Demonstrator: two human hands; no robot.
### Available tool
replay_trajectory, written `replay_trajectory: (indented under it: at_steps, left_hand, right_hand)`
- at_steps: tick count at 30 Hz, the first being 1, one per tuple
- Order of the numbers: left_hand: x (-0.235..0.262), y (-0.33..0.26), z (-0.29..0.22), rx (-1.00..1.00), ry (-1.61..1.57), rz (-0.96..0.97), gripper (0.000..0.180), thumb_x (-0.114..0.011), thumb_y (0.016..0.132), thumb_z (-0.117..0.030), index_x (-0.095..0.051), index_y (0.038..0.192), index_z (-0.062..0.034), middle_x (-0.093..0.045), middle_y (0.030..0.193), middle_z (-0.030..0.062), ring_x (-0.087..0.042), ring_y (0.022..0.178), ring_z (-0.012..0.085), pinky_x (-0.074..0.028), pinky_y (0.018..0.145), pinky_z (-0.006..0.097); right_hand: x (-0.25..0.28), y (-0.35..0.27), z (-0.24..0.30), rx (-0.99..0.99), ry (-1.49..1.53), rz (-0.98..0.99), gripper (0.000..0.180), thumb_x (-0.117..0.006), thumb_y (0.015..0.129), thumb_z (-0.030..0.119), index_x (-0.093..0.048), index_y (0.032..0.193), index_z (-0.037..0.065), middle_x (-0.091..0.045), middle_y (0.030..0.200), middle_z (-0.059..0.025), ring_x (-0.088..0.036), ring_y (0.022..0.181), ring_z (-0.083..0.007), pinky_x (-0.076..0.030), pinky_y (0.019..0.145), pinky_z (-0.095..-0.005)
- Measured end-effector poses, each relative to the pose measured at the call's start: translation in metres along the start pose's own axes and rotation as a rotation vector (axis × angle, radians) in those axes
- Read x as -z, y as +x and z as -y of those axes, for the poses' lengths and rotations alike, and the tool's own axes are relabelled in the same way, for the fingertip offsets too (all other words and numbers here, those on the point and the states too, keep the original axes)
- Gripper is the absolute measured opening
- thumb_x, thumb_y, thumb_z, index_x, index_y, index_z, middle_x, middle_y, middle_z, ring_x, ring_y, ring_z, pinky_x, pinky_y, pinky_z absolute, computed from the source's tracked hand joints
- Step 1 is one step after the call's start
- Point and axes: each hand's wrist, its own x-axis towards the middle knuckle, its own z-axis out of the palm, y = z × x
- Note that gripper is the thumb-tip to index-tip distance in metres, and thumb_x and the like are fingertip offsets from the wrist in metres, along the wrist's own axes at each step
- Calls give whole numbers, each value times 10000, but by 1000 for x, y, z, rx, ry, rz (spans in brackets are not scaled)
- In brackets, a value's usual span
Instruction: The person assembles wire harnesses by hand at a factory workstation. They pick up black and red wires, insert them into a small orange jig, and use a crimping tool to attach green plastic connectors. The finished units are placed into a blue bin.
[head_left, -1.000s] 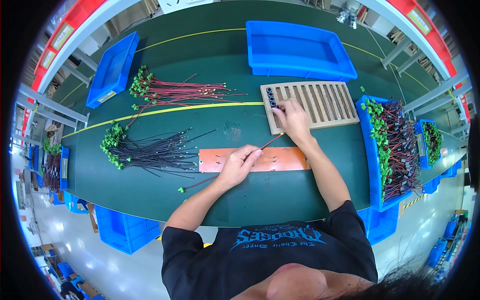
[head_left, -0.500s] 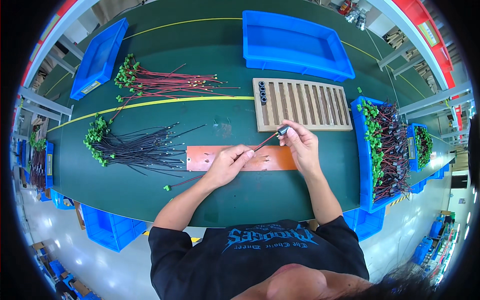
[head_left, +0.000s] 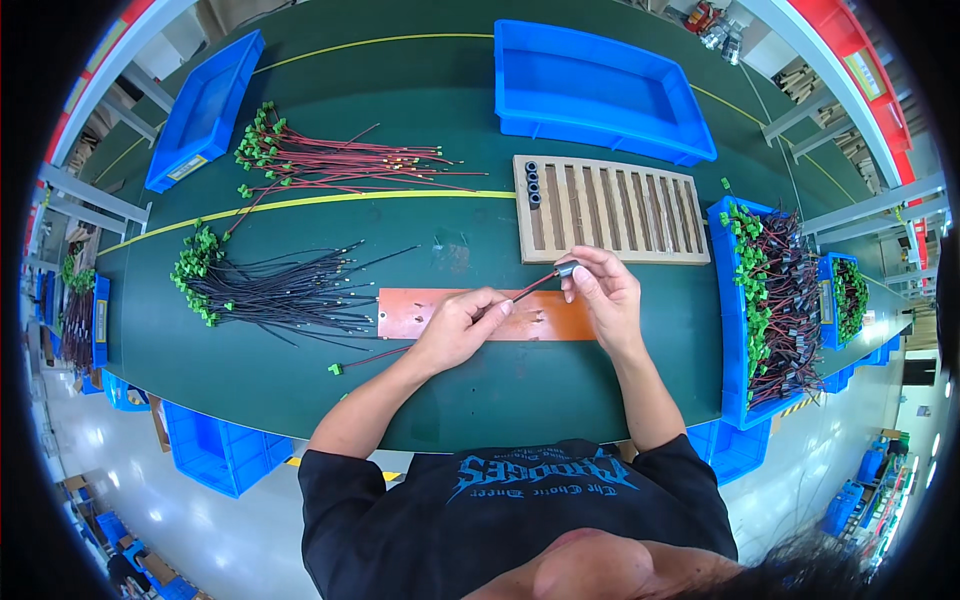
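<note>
Left hand [head_left: 452,328] pinches red wire [head_left: 525,288]; right hand [head_left: 603,292] grips small dark sleeve [head_left: 566,269] at its tip, above orange plate [head_left: 400,312].

Matt green worktop [head_left: 450,400]; slatted pale wooden rack [head_left: 610,208]; glossy blue plastic bin [head_left: 600,90]; smooth orange plate [head_left: 400,312].

Dark green counter [head_left: 420,120] crossed by a yellow line [head_left: 330,200]; blue bins [head_left: 598,88]; orange plate [head_left: 455,313]; pale slatted wooden rack [head_left: 640,210]; red wires [head_left: 340,165] and black wires [head_left: 290,290], both tipped with green connectors; black sleeve [head_left: 566,269].
</note>
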Motion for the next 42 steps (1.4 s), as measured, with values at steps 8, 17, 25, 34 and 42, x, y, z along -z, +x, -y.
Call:
replay_trajectory:
  at_steps: [8,17,25,34,42]
  left_hand:
    - [-2,-1,0,-33,34,-17,191,-634,1066,-140,-729,1089,24,-686,850,7,-580,720,56,-481,629,252]
    - [-10,-5,-10,-17,-115,3,217,-646,1069,-184,-745,1092,9,-676,829,1,-595,721,72,-486,639,253]
    - [-11,-6,-11,7,-161,29,211,-647,1064,-167,-741,1116,14,-701,866,23,-615,748,78,-511,677,257]
    - [12,-13,-33,-53,173,46,206,-647,1053,-161,-753,1046,16,-691,762,29,-617,681,106,-496,630,294]
    - [11,-17,-42,-126,267,142,206,-667,1029,-212,-756,1007,-27,-689,710,95,-663,626,241,-506,609,391]
  right_hand:
    - [11,-1,-7,68,-166,57,395,-629,1047,30,-559,1429,-44,-697,1193,-128,-659,938,-140,-551,778,-283]
    - [-14,-15,-10,104,-409,144,580,-648,1004,-40,-458,1550,4,-696,1189,-147,-674,947,-137,-580,810,-286]
    - [-35,-22,-9,-41,-121,130,451,-628,1040,16,-543,1483,-15,-681,1157,-125,-673,923,-141,-569,822,-290]
    - [6,-9,9,75,70,-111,258,-571,1100,148,-682,1233,-43,-711,1101,-130,-673,832,-144,-567,730,-296]
    - [-22,-32,6,-180,75,233,312,-556,1071,30,-618,1370,-32,-714,1165,-140,-693,913,-176,-596,834,-340]
